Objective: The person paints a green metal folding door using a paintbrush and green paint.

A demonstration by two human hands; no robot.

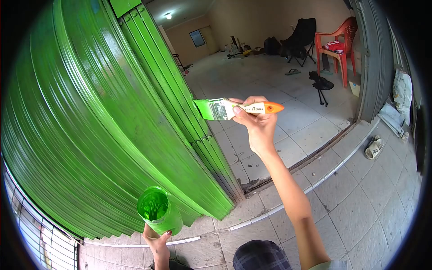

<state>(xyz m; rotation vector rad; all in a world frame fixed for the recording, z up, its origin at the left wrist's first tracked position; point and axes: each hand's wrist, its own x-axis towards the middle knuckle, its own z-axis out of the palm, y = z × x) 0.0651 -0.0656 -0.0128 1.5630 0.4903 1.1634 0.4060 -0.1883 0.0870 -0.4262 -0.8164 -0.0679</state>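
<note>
My right hand (255, 118) is closed around the handle of a flat paintbrush (220, 109) with an orange tip. Its green-loaded bristles touch the edge of a green metal folding door (108, 112), beside the doorway. Low in front of the door, my left hand (157, 243) grips a paint container (167, 219) from below, its outside smeared green. Wet green paint shows inside its open top. The door panels look glossy green, with duller, greyish patches near the bottom of the edge strip.
Past the doorway lies a tiled room with a red plastic chair (342, 45), a black folding chair (300, 38) and a black umbrella-like item (320, 83). A floor track (297, 167) crosses the threshold. Outside at right are a sandal (374, 147) and a white sack (402, 96).
</note>
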